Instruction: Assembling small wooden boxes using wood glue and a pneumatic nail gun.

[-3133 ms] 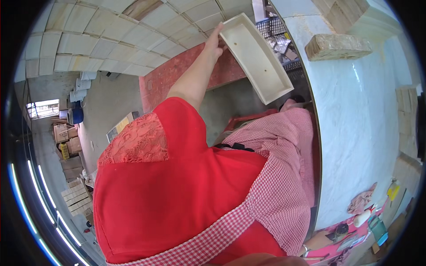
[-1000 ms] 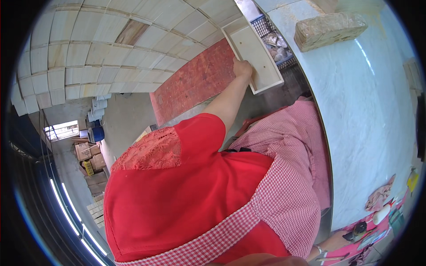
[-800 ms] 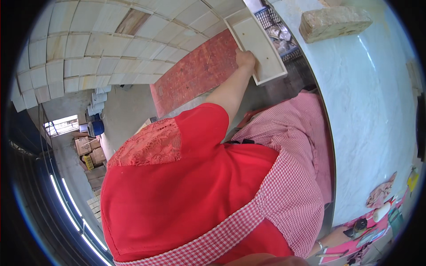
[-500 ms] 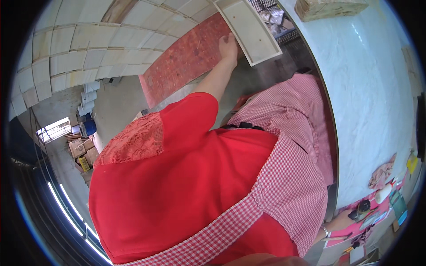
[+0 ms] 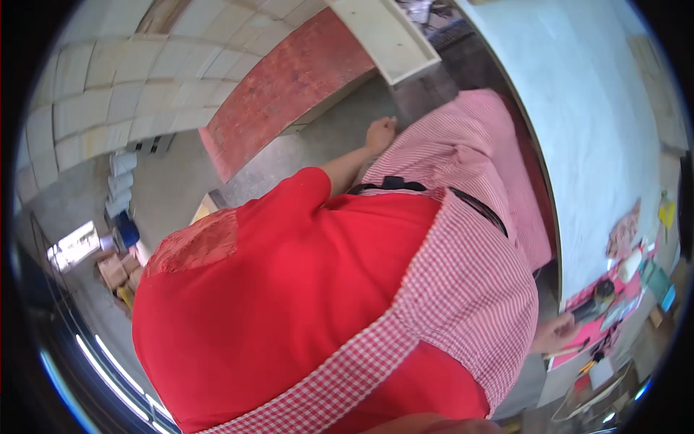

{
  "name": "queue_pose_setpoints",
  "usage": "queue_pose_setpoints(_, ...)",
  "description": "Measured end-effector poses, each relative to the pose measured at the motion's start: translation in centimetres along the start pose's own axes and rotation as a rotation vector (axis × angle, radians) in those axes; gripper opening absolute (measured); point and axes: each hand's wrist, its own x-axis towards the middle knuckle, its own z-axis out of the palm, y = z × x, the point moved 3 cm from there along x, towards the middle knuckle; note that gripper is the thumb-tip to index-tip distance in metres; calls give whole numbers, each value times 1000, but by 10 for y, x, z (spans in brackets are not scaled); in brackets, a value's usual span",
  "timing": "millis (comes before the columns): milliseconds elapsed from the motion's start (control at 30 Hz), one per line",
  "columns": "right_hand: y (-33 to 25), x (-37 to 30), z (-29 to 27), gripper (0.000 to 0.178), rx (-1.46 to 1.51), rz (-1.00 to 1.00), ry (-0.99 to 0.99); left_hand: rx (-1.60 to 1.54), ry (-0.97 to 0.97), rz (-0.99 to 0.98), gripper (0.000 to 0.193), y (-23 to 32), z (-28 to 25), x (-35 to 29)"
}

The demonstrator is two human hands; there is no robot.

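My left hand (image 5: 381, 135), fingers curled and with nothing visible in it, hovers beside my apron (image 5: 455, 145). Just beyond it are the long red bench (image 5: 289, 87) and a shallow, pale rectangular box (image 5: 394, 47), open at the top; the hand touches neither. Low on the right, my right hand (image 5: 555, 334) has its fingers loosely apart. It is close to a dark cylindrical thing (image 5: 587, 309) on a pink-covered surface (image 5: 578, 358), and no held object shows.
A long white tabletop (image 5: 571, 130) runs along my right side. Pale rectangular blocks (image 5: 152, 65) are stacked at the upper left. On the right are a crumpled pink cloth (image 5: 623, 231) and a green container (image 5: 656, 278). Cartons (image 5: 116, 271) stand far left.
My left hand has drawn back from beside the pale box toward my waist. My right hand has shifted up and away from the dark thing. The whole view has turned somewhat.
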Motion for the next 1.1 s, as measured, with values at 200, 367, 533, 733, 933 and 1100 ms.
queue_pose_setpoints(200, -4, -118, 60, 33, 232, 212, -355, -22, -134, 355, 31, -43, -17, 72)
queue_pose_setpoints(367, 29, -185, 102, 40, 17, 484, -738, 521, -481, 568, 46, -7, 15, 105)
queue_pose_setpoints(533, 104, -268, 182, 41, 231, 533, -773, 644, -632, 681, 47, 54, 39, 92)
queue_pose_setpoints(733, 43, -254, 170, 47, 647, 966, -839, 736, -676, 702, 48, 81, 36, 77)
queue_pose_setpoints(933, 14, -249, 152, 50, 967, 1205, -800, 816, -682, 681, 49, 93, 19, 82)
queue_pose_setpoints(1100, 46, -270, 179, 49, 1232, 1492, -871, 865, -696, 647, 50, 105, 8, 75)
